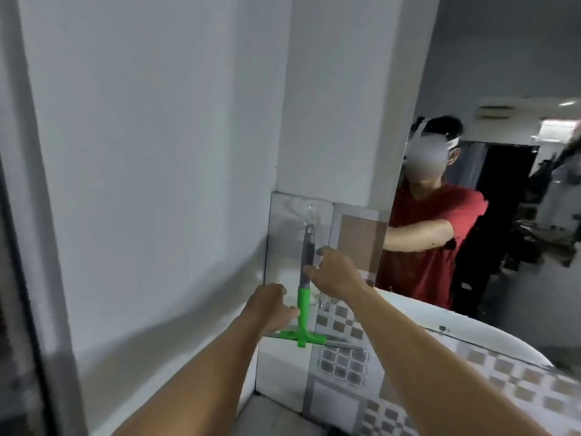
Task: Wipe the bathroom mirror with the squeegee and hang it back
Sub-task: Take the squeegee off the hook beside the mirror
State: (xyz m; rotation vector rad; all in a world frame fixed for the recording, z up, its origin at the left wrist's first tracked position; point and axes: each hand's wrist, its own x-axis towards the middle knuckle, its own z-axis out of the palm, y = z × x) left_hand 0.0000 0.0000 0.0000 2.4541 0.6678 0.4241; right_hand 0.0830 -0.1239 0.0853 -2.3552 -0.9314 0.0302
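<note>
A squeegee [304, 313] with a grey grip, a green shaft and a green blade bar hangs upright from a clear hook [311, 212] on the tiled wall. My right hand [338, 273] is at the grey grip, thumb and forefinger pinching it from the right side. My left hand [270, 306] is curled beside the green shaft, its fingertips touching it from the left and not wrapped round it. The mirror [509, 73] fills the right side and reflects a person in a red shirt.
A plain white wall [157, 152] stands at the left and meets the tiled strip at a corner. A white basin rim [471, 335] and a checker-tiled counter [518, 385] lie at the lower right below the mirror. A dark door frame runs down the far left edge.
</note>
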